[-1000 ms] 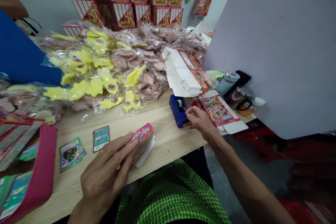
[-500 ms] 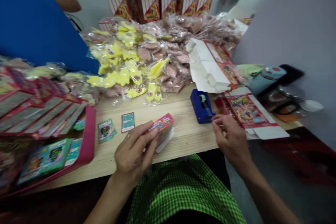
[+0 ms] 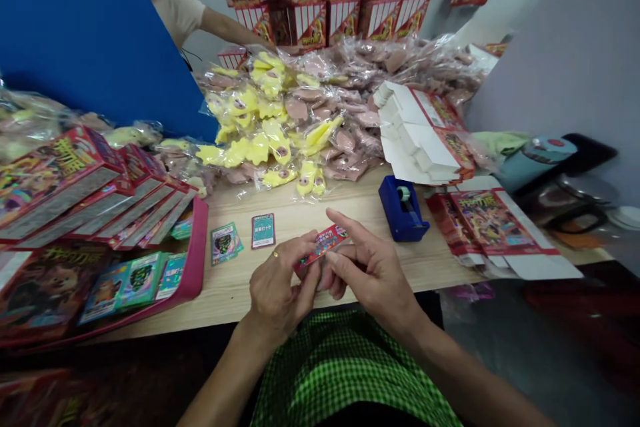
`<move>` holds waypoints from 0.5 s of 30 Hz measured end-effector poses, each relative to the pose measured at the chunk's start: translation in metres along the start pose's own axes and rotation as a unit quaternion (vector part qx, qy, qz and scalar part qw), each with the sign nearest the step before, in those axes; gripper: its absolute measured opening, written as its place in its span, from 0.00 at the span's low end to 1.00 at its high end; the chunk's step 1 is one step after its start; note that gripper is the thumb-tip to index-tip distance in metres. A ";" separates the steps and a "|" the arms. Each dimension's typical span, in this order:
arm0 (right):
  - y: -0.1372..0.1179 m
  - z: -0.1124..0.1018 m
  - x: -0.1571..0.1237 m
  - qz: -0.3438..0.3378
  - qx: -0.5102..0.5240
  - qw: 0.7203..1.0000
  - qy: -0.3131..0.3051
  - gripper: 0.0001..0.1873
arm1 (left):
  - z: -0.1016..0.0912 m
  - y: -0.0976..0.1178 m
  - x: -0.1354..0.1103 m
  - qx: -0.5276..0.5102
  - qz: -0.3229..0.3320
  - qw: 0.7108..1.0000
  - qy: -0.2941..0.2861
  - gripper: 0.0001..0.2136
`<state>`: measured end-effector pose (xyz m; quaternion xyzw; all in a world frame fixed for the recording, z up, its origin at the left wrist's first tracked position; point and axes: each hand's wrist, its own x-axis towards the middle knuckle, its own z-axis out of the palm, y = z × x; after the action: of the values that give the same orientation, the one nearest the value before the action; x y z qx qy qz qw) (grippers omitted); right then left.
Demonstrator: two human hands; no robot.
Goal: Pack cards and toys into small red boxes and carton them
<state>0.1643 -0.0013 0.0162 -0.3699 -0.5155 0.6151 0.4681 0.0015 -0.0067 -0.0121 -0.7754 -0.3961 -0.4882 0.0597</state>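
A small red printed box (image 3: 325, 244) is between my hands over the front of the table. My left hand (image 3: 281, 280), with a ring on one finger, grips its left end with the fingers on top and the thumb below. On the other end, my right hand (image 3: 376, 272) presses its thumb on the box and curls its lower fingers beneath, while the index finger sticks out. Any tape at the fingertips is too small to make out. Right of my hands stands a blue tape dispenser (image 3: 393, 213). A single card (image 3: 263, 231) and a small stack of cards (image 3: 225, 243) lie to the left.
A pink tray (image 3: 199, 257) with red boxes and cards stands at the left. Bagged yellow and pink pieces (image 3: 300, 120) are heaped behind. Flattened cartons (image 3: 490, 220) and a bottle (image 3: 533, 163) are at the right. Another person's arm (image 3: 230, 28) reaches in behind the blue panel (image 3: 90, 33).
My right hand has moved left from the tape dispenser to the red box and now grips it. The box has turned in my left hand. The other person's arm reaches further right.
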 end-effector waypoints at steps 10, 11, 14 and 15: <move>0.012 0.000 0.001 0.008 0.023 0.999 0.021 0.45 | -0.008 -0.003 0.010 -0.099 -0.038 0.991 -0.078 0.13; 0.013 0.000 -0.001 0.000 0.022 1.000 0.022 0.46 | -0.010 -0.003 0.014 -0.127 -0.057 0.986 -0.091 0.13; 0.015 0.001 -0.004 -0.011 0.001 0.999 0.032 0.46 | -0.014 -0.002 0.027 -0.187 -0.113 0.968 -0.128 0.08; 0.017 0.002 -0.005 -0.012 -0.011 0.999 0.038 0.46 | -0.015 -0.001 0.032 -0.190 -0.132 0.963 -0.138 0.06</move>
<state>0.1605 -0.0070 0.0002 -0.3919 -0.5083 0.5895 0.4904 -0.0033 0.0044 0.0206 -0.7729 -0.3993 -0.4467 -0.2090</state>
